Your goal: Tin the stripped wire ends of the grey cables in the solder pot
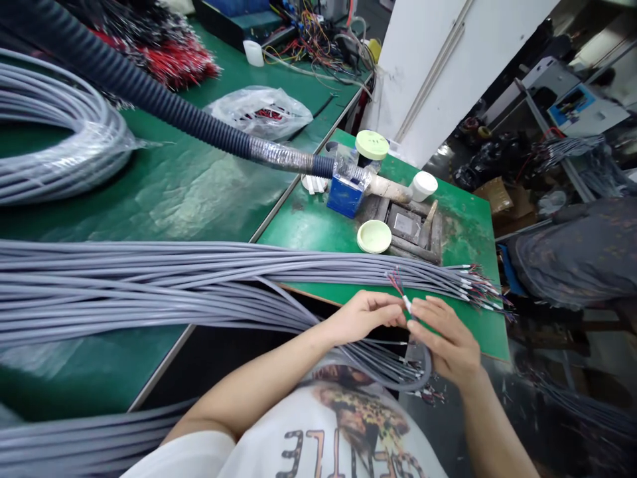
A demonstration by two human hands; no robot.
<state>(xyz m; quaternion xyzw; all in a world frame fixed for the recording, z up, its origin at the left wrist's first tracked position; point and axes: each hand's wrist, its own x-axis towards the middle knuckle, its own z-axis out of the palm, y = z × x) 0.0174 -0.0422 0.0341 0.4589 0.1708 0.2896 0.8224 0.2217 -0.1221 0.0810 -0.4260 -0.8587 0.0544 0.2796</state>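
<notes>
Between my two hands a grey cable (426, 366) curves upward, its stripped end pointing up and away. Thin coloured wires (395, 282) fan out from that end above a white band (407, 304). My left hand (365, 317) pinches the cable just below the band with thumb and fingertips. From the other side my right hand (450, 340) holds the same cable, fingers curled around it. Just beyond my hands lies a long bundle of grey cables (348, 265), its stripped, white-banded ends at the right. More cables (383, 358) hang below my hands, close to my shirt.
On the green board (308, 229) stand a blue box (344, 196) with a ribbed hose (199, 126), a soldering pot (408, 224), a pale round dish (374, 237) and a white cup (424, 186). A coiled cable (99, 156) and a plastic bag (259, 113) lie on the left table.
</notes>
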